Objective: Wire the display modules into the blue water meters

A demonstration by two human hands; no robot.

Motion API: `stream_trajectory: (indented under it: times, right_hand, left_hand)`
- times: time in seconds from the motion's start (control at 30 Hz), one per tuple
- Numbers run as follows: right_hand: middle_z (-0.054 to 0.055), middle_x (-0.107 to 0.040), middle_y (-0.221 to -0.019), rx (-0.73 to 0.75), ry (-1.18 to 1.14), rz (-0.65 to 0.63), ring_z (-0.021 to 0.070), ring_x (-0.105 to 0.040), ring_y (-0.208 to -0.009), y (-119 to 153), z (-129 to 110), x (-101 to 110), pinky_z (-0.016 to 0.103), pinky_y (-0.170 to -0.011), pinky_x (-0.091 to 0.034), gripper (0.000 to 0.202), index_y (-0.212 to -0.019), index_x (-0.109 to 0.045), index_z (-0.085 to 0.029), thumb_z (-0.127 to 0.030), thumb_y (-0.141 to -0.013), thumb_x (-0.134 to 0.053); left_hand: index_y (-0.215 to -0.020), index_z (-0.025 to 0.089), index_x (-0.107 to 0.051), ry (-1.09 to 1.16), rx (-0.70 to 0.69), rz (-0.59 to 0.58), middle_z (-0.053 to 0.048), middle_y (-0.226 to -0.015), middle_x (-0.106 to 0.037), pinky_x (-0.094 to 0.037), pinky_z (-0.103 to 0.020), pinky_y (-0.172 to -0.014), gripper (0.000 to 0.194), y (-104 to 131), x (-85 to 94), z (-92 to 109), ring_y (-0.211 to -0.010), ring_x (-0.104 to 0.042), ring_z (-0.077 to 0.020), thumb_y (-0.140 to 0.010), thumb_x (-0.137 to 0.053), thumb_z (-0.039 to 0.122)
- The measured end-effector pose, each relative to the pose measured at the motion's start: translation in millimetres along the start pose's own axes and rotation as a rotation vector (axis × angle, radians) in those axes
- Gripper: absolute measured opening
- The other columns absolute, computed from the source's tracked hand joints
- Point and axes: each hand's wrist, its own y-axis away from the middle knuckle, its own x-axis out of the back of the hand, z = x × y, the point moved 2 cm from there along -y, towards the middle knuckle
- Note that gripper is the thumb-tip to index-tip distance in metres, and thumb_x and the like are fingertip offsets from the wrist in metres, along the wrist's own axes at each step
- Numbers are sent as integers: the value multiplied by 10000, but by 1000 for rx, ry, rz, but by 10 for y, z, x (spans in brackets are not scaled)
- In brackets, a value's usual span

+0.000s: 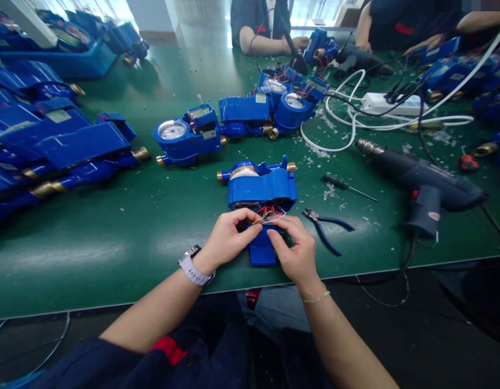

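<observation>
The blue meter (261, 189) sits at the centre of the frame, its long axis running left to right with a brass end at each side, and its wires (270, 209) coming out toward the bottom. The left hand (231, 236) pinches these wires, while the right hand (296, 248) curls half-closed beside them above a blue cover (263, 255), its grip unclear. A blue bin (78, 66), upper left, holds more meters (74, 37).

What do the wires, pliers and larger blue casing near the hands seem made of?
Wires: likely plastic-sheathed, from their red, yellow and white colouring. Pliers: gleaming grey head, seemingly steel; dark blue handles, perhaps coated in plastic. Casing: probably plastic, given its smooth blue sheen.
</observation>
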Motion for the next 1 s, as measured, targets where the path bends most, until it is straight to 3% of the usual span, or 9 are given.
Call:
stream_trajectory:
  times: [0.27,0.63,1.0]
  right_hand:
    - [37,-677,-960,-171,-152,51,169,-628,-927,9,-26,-83,334,-860,-495,85,-944,-673,-210,-214,-867,-637]
    - [23,-671,-872,-245,-259,130,159,-628,-848,14,-9,-104,314,-810,-506,66,-849,-672,-208,-218,-875,-613]
    - [6,-676,-791,-451,-519,220,135,-621,-744,70,121,-132,266,-720,-491,106,-801,-652,-194,-288,-808,-700]
  left_hand:
    - [-754,133,-590,174,13,-24,13,-696,-580,-404,-203,-588,157,-8,-100,34,-616,-493,-86,-800,-645,273]
    - [-763,133,-611,180,24,36,8,-691,-589,-405,-210,-591,164,26,-111,51,-620,-505,-89,-810,-647,287]
    - [-755,142,-587,71,-5,-48,13,-722,-589,-412,-230,-661,124,-5,-112,73,-671,-508,-103,-825,-595,243]
